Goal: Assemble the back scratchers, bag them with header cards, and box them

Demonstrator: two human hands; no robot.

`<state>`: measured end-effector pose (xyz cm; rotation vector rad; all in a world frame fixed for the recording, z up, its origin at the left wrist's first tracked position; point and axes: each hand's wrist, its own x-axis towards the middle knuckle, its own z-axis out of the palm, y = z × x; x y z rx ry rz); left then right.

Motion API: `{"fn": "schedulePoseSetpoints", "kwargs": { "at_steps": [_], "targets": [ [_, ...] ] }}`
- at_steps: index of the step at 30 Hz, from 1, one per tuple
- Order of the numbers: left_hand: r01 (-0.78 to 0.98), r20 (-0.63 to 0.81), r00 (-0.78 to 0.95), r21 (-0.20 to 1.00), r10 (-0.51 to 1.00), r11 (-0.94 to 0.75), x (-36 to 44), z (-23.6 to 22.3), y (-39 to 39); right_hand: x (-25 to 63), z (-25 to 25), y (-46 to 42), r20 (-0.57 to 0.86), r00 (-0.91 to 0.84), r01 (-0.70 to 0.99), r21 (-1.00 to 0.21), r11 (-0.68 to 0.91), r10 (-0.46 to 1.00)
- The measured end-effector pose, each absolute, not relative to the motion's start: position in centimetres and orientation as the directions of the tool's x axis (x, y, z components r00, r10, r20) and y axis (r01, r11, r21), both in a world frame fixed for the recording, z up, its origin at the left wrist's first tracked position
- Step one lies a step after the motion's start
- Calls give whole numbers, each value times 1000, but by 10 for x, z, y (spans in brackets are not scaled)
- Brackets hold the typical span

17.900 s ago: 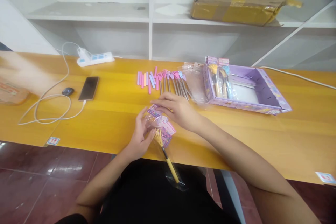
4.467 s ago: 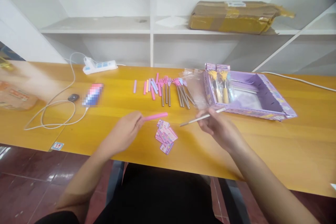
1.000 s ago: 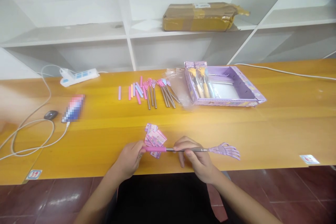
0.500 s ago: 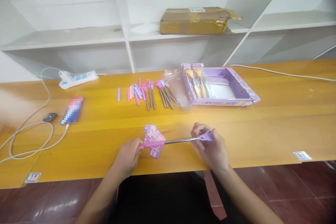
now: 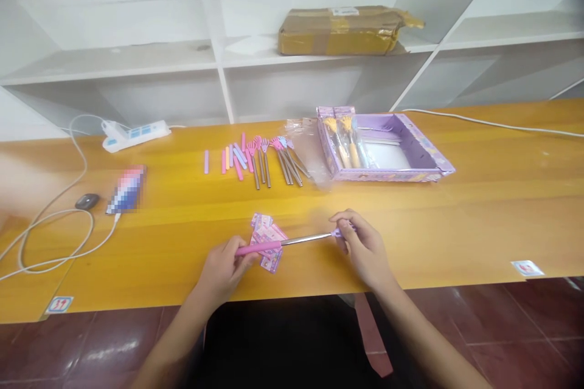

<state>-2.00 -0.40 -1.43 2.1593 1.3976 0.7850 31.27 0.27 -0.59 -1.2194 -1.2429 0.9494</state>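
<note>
A back scratcher (image 5: 306, 238) with a pink handle, metal rod and purple hand-shaped head spans the gap between my two hands. My left hand (image 5: 224, 268) is closed on the end of the pink handle. Around the purple head, my right hand (image 5: 364, 250) is closed, its fingers covering most of that head. Beneath the handle lie several small pink and purple printed cards (image 5: 270, 261). Farther back are metal rods with hand-shaped heads (image 5: 262, 161) in pink, purple and blue. Loose coloured handle sleeves (image 5: 238, 157) lie left of them.
A purple display box (image 5: 422, 149) at the back holds bagged back scratchers (image 5: 349, 146), beside clear plastic bags (image 5: 314, 155). A power strip (image 5: 137, 135), phone (image 5: 128, 189), black mouse-like object (image 5: 87, 201) and cables lie left. A taped cardboard box (image 5: 340, 31) sits on the shelf.
My right hand has shifted left and turned over the purple head, covering more of it. The back scratcher has moved slightly left, and my left hand's grip on the handle has changed.
</note>
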Motion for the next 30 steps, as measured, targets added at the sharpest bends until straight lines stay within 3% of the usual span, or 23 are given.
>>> {"fn": "schedulePoseSetpoints", "kwargs": {
  "at_steps": [4,13,30],
  "targets": [
    [662,219,343,633,914,-400,-19,-14,-4,310,-2,-1,212,121,213,-960,183,970],
    [674,236,357,605,904,-424,-17,-14,-6,295,0,-9,262,111,278,-934,223,959],
    [626,326,382,597,865,-501,-10,-13,-9,265,-7,-19,297,71,268,-925,268,952]
  ]
}}
